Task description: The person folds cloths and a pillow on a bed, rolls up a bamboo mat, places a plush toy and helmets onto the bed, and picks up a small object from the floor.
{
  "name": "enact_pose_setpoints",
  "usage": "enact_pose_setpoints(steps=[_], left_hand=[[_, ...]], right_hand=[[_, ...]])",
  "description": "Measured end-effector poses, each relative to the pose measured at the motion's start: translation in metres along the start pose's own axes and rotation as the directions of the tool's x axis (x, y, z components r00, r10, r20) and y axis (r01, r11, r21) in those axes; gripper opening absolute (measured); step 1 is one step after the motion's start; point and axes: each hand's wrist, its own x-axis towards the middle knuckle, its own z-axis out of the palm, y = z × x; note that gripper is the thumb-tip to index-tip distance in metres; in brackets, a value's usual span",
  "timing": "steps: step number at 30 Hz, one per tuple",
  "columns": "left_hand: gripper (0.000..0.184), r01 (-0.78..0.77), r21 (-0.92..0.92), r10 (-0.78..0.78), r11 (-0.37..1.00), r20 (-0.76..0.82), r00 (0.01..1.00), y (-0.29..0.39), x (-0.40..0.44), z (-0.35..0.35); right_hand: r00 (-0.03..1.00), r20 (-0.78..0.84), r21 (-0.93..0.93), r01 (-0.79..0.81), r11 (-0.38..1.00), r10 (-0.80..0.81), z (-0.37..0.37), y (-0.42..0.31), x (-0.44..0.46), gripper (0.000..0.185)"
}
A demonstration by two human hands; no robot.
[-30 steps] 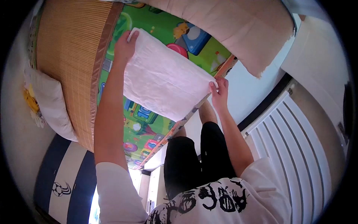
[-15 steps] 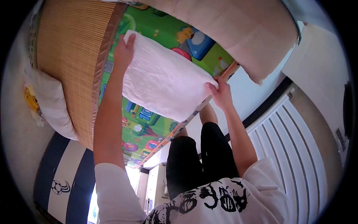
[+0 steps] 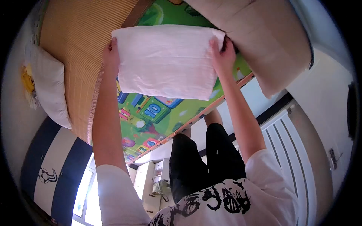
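A folded white cloth (image 3: 166, 62) is stretched out in front of me, its long side running left to right, with faint creases across it. My left hand (image 3: 111, 57) grips its left edge near the upper corner, thumb on top. On the opposite side, my right hand (image 3: 224, 56) pinches the right edge near the upper corner, fingers partly behind the cloth. Under the cloth lies a green play mat (image 3: 151, 128) printed with numbers and pictures; the cloth hides part of it.
A woven bamboo mat (image 3: 79, 49) with a brown border lies to the left, with a white pillow (image 3: 49, 83) beside it. Beige bedding (image 3: 260, 41) is at the upper right. A white radiator (image 3: 290, 150) stands at the right, and a striped cabinet (image 3: 52, 169) at the lower left.
Both hands have moved the cloth: its right end has risen, so it now lies level rather than slanting. My left hand has shifted slightly left, and my view has turned a little.
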Motion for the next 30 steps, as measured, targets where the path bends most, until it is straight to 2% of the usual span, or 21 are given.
enact_pose_setpoints(steps=[1, 3, 5, 7, 10, 11, 14, 17, 18, 21, 24, 26, 27, 29, 30], left_hand=[[0.052, 0.026, 0.022, -0.026, 0.999, 0.023, 0.999, -0.008, -0.002, -0.008], [0.048, 0.074, 0.067, -0.079, 0.995, 0.073, 0.994, -0.026, -0.013, -0.027], [0.047, 0.046, 0.008, -0.046, 0.999, 0.051, 0.998, -0.053, -0.031, -0.039], [0.047, -0.015, 0.017, 0.014, 1.0, 0.031, 0.999, -0.083, -0.055, -0.047], [0.047, -0.123, 0.099, 0.124, 0.987, -0.005, 0.992, -0.112, -0.085, -0.044], [0.047, -0.133, 0.11, 0.137, 0.985, -0.026, 0.99, -0.118, -0.092, -0.04], [0.048, -0.121, 0.239, 0.147, 0.963, -0.091, 0.985, -0.097, -0.112, -0.025], [0.051, -0.156, 0.401, 0.223, 0.903, -0.126, 0.967, -0.09, -0.113, -0.022], [0.053, -0.178, 0.45, 0.262, 0.875, -0.131, 0.956, -0.09, -0.11, -0.02], [0.055, -0.125, 0.509, 0.208, 0.852, -0.109, 0.972, -0.09, -0.108, -0.021], [0.049, -0.014, 0.588, 0.032, 0.809, -0.02, 0.999, -0.086, -0.11, -0.019], [0.048, -0.081, 0.484, 0.143, 0.871, -0.093, 0.985, -0.082, -0.116, -0.015], [0.049, -0.117, 0.432, 0.192, 0.894, -0.133, 0.972, -0.084, -0.12, -0.013], [0.053, -0.191, 0.436, 0.259, 0.88, -0.101, 0.961, -0.086, -0.113, -0.007], [0.056, -0.229, 0.435, 0.293, 0.871, -0.086, 0.952, -0.086, -0.109, -0.003]], right_hand=[[0.989, -0.045, 0.02, 0.142, 0.99, -0.141, 0.002, 0.029, -0.009, 0.056], [0.992, -0.117, 0.114, -0.028, 0.993, 0.042, -0.01, 0.043, -0.049, 0.055], [0.998, -0.048, -0.116, -0.048, 0.992, 0.042, -0.034, 0.04, -0.086, 0.05], [0.918, 0.207, 0.158, -0.372, 0.915, 0.338, -0.045, 0.058, -0.122, 0.044], [0.922, 0.199, 0.062, -0.349, 0.935, 0.331, -0.035, 0.059, -0.164, 0.037], [0.966, 0.105, 0.096, -0.247, 0.964, 0.237, -0.021, 0.064, -0.17, 0.038], [0.963, 0.017, 0.043, -0.271, 0.962, 0.27, -0.009, 0.05, -0.168, 0.041], [0.987, -0.105, -0.158, -0.133, 0.978, 0.117, -0.007, 0.079, -0.167, 0.047], [0.985, -0.104, -0.179, -0.153, 0.972, 0.136, -0.008, 0.074, -0.165, 0.047], [0.978, -0.105, -0.238, -0.199, 0.951, 0.178, -0.013, 0.069, -0.167, 0.047], [0.977, -0.114, -0.288, -0.204, 0.936, 0.178, -0.01, 0.08, -0.173, 0.047], [0.978, -0.123, -0.33, -0.202, 0.922, 0.17, -0.009, 0.073, -0.17, 0.046], [0.98, -0.169, -0.301, -0.152, 0.942, 0.104, -0.008, 0.072, -0.168, 0.046], [0.964, -0.267, -0.246, -0.045, 0.968, -0.023, -0.005, 0.071, -0.158, 0.047], [0.967, -0.252, -0.237, -0.087, 0.968, 0.025, 0.001, 0.066, -0.154, 0.047]])
